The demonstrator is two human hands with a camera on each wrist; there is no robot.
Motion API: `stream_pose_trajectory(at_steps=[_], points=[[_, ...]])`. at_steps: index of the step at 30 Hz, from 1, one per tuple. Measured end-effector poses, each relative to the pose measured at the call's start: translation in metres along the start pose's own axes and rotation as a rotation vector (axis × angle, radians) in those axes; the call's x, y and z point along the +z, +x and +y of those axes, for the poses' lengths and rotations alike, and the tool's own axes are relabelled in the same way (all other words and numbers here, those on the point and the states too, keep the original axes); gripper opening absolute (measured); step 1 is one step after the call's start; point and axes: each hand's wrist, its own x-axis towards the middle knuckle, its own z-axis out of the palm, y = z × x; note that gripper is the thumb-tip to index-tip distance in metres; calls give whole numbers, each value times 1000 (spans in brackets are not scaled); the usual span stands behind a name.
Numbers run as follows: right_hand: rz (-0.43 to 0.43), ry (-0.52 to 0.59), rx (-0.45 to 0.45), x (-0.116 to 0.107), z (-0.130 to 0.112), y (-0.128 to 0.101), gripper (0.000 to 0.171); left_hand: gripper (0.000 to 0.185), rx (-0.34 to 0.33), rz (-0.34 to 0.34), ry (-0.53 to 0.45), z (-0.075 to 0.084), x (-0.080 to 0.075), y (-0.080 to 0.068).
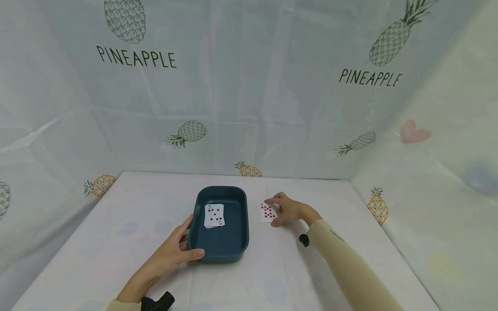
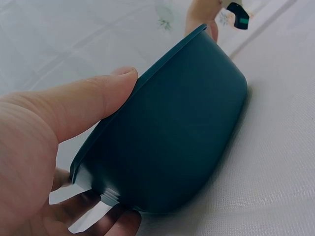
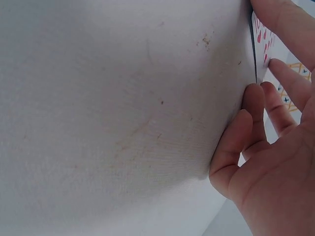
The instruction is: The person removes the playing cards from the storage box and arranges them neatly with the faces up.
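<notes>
A deep dark-teal rectangular dish [image 1: 234,235] stands on the table in the head view. Inside it, toward the left, lies a small pile of playing cards [image 1: 214,215], a black five face up on top. My left hand [image 1: 171,252] grips the dish's near left corner; in the left wrist view the thumb lies over the rim and the fingers are curled beneath the side. To the right of the dish, my right hand [image 1: 289,210] holds a ten of hearts playing card [image 1: 266,212] by its edges, face up. Part of that card is hidden by the fingers.
A white cloth [image 1: 163,198] with faint dots covers the table. Behind it and along both sides hang pale curtains [image 1: 249,86] printed with pineapples. The table's back edge runs just beyond the dish.
</notes>
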Motion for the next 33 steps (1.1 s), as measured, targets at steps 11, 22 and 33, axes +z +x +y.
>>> stream_pose_trajectory(at_steps=[11, 22, 33], points=[[9, 5, -16, 0, -1, 2, 87, 119, 8, 0, -2, 2, -2, -1], [18, 37, -18, -1, 1, 1, 92, 119, 1, 8, -4, 4, -2, 1], [111, 197, -106, -15, -12, -6, 88, 119, -17, 9, -32, 2, 0, 0]])
